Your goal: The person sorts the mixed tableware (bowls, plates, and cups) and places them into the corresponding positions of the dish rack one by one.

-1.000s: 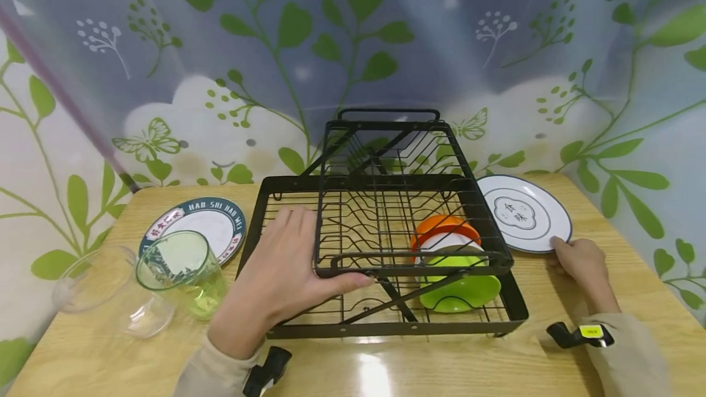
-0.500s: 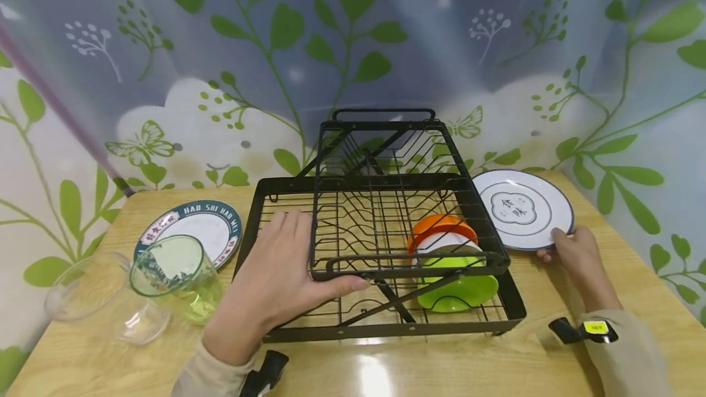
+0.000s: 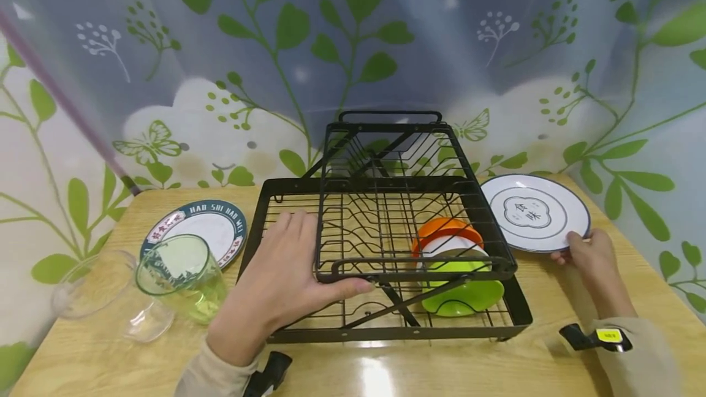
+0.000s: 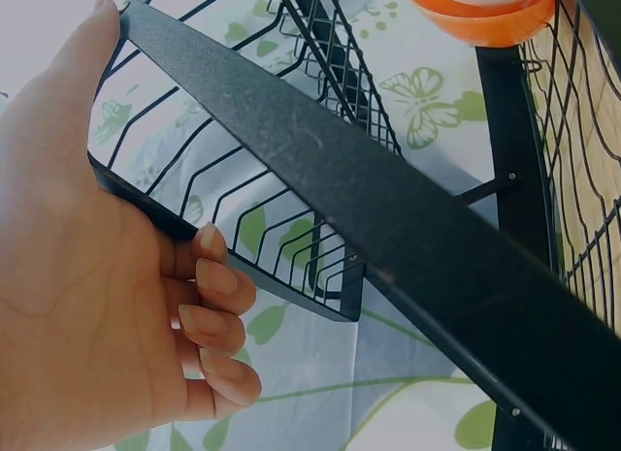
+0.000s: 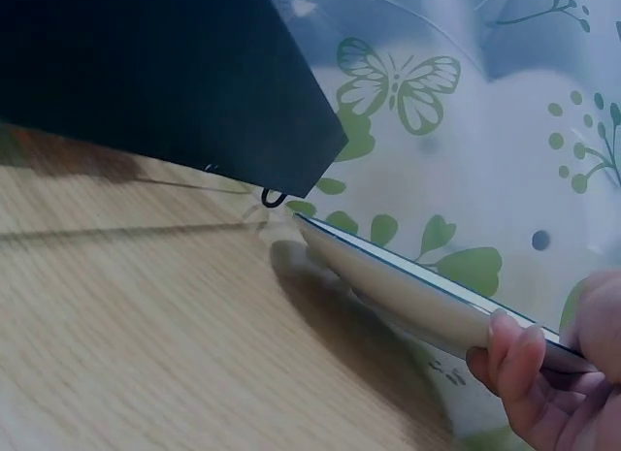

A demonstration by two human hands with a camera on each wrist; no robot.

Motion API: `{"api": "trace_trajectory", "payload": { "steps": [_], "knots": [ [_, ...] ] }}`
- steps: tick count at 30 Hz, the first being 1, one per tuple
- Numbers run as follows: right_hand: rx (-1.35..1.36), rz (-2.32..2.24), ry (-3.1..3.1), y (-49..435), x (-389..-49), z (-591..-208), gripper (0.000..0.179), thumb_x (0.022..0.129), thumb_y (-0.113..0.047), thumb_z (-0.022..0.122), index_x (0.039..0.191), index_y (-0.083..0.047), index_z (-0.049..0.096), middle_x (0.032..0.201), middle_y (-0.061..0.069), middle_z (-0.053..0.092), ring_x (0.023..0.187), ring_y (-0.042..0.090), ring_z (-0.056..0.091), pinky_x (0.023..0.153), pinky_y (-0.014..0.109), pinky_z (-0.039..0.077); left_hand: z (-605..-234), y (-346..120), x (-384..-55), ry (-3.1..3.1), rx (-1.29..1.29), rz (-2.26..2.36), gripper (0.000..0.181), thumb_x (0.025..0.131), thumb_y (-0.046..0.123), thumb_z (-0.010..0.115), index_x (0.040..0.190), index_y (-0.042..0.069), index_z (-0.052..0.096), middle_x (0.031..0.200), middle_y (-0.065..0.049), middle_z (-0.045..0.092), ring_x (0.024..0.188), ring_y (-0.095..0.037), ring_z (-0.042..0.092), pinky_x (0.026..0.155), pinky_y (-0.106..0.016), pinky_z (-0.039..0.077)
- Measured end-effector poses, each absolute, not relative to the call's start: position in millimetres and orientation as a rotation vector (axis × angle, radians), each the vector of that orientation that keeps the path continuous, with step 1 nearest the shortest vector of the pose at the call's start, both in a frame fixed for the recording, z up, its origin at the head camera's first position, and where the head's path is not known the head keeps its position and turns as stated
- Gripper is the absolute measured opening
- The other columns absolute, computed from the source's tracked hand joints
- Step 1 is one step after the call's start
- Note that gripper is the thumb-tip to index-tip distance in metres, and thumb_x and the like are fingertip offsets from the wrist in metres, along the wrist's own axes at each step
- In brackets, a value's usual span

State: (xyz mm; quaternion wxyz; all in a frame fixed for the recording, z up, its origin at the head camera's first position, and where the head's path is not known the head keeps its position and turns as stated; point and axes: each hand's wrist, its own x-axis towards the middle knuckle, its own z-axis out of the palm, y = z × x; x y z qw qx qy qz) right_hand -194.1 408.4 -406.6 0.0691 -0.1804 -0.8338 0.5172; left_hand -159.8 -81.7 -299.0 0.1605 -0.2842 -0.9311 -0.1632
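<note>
My left hand [image 3: 281, 277] grips the front left corner of the upper tier of a black two-tier dish rack [image 3: 397, 328]. Its thumb lies along the front rail, and in the left wrist view its fingers curl round the tier's side bar [image 4: 262, 276]. On the right, my right hand [image 3: 595, 265] pinches the near right rim of a white plate [image 3: 529, 231] with a dark blue edge and a printed emblem. Thumb above and fingers below hold that rim. In the right wrist view the plate [image 5: 408, 286] is tilted, its held side raised over the table with a shadow underneath.
An orange bowl [image 3: 436, 227], a white one and a green bowl [image 3: 463, 299] sit at the rack's lower right. A green-rimmed plate [image 3: 220, 225], a green glass [image 3: 193, 280] and a clear glass [image 3: 146, 320] stand left. A patterned curtain [image 3: 309, 29] hangs behind the table.
My right hand has shifted right, drawing the white plate slightly away from the rack and turning its emblem. Its fingers now reach under the rim. My left hand keeps its hold on the rack.
</note>
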Motion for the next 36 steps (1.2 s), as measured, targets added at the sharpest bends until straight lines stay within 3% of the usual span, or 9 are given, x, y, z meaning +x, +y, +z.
{"api": "trace_trajectory", "payload": {
  "steps": [5, 17, 36],
  "knots": [
    [-0.521, 1.691, -2.383, 411, -191, -404, 0.013, 0.097, -0.008, 0.029, 0.097, 0.004, 0.033, 0.054, -0.003, 0.06, 0.048, 0.006, 0.059, 0.05, 0.019, 0.05, -299, -80, -160, -2.634, -0.829, -0.446, 0.087, 0.071, 0.092, 0.037, 0.089, 0.006, 0.043, 0.081, -0.005, 0.041, 0.077, -0.022, 0.038, 0.077, -0.033, 0.036],
    [-0.496, 1.915, -2.14, 409, -191, -395, 0.007, 0.096, -0.005, 0.032, 0.096, 0.003, 0.033, 0.054, 0.001, 0.059, 0.045, 0.008, 0.059, 0.046, 0.02, 0.05, -302, -81, -160, -2.636, -0.827, -0.449, 0.09, 0.071, 0.093, 0.028, 0.089, 0.006, 0.042, 0.08, -0.005, 0.039, 0.077, -0.023, 0.038, 0.08, -0.035, 0.036],
    [-0.464, 1.953, -2.109, 408, -191, -390, 0.009, 0.097, -0.004, 0.032, 0.098, 0.004, 0.036, 0.058, 0.001, 0.059, 0.046, 0.011, 0.059, 0.048, 0.021, 0.051, -300, -83, -159, -2.64, -0.822, -0.428, 0.092, 0.071, 0.093, 0.023, 0.09, 0.006, 0.043, 0.078, -0.004, 0.038, 0.076, -0.022, 0.036, 0.08, -0.035, 0.036]
  ]
}}
